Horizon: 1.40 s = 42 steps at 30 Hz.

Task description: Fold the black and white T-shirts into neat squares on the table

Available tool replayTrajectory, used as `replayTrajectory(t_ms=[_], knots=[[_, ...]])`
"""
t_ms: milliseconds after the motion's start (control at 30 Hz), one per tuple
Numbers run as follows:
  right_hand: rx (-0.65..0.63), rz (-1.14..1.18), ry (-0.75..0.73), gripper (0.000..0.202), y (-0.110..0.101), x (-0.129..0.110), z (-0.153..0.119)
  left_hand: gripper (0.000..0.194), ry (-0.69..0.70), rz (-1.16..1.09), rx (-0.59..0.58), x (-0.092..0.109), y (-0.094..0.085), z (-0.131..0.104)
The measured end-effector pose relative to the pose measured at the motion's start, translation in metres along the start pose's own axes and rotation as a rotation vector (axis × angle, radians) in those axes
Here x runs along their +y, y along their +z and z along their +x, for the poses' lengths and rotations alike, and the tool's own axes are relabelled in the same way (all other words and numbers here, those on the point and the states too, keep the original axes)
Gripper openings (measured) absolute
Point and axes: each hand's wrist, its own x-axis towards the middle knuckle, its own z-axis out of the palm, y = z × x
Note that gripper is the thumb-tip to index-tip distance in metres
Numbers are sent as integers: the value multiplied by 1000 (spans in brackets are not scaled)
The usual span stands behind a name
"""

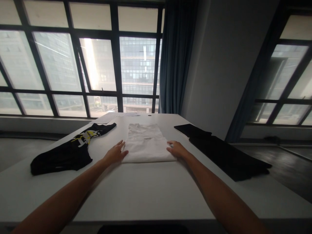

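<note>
A white folded garment (148, 146) lies flat in the middle of the white table, wrinkled toward its far end. At its left edge is my left hand (116, 152), thumb and fingers apart, with the fingertips against the cloth. My right hand (177, 149) rests at the opposite edge, its fingers spread and the tips touching the fabric. Neither hand visibly grips the cloth. To the left of my left arm is a black garment (65, 152) with a yellow and white print. Black folded cloth (219, 152) lies beyond my right hand.
The white table (146, 195) runs away from me toward the windows (138, 65). Papers (107, 117) lie at its far left end, near a small dark round spot (149, 115). A blue curtain (175, 58) and a grey wall (224, 65) stand behind.
</note>
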Motion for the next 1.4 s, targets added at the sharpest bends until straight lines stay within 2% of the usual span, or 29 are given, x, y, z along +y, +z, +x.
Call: replayTrajectory(t_ms=[100,167,200,267,333,400,467,533,667,733,833,900,967,1100,1133,1167,1300,1333,1400], knots=[[21,-92,6,50,-2,-4,-3,70,128,68,-7,7,-2,-8],[42,-114,-42,53,1,-7,-6,70,253,70,-68,12,2,-13],[7,-122,-72,56,4,-9,-8,70,289,72,-124,14,5,-16],[-149,-153,-102,63,11,-12,-12,72,300,88,-242,14,12,-19],[-294,-190,-80,67,18,-14,-15,73,294,93,-295,11,17,-21],[-340,-209,-57,68,22,-15,-18,72,310,92,-299,8,17,-21],[-334,-208,-54,68,20,-14,-19,72,346,98,-289,6,13,-21],[-310,-188,-93,71,15,-13,-20,69,410,98,-265,7,6,-21],[-300,-75,-322,81,0,-15,-25,45,561,28,-148,13,-1,-21],[-303,-10,-370,69,-5,-20,-29,40,582,-6,-93,17,-1,-21],[-268,56,-375,34,-12,-30,-34,39,559,-20,-60,23,-4,-22],[-270,67,-379,27,-20,-36,-38,39,558,-14,-75,28,-12,-25],[-350,73,-384,26,-32,-39,-44,40,596,-26,-121,35,-22,-30],[-647,116,-371,38,-55,-37,-52,52,630,-232,-319,46,-35,-37],[-642,121,-353,42,-57,-36,-51,54,603,-270,-343,47,-34,-36],[-580,116,-334,44,-55,-35,-50,55,561,-274,-321,47,-32,-34],[-97,-21,-290,38,-29,-33,-32,44,320,-18,11,34,-16,-20],[-36,-76,-278,38,-21,-33,-27,45,259,57,48,29,-12,-15],[-4,-167,-246,41,-6,-33,-19,44,166,143,28,18,-4,-8]])
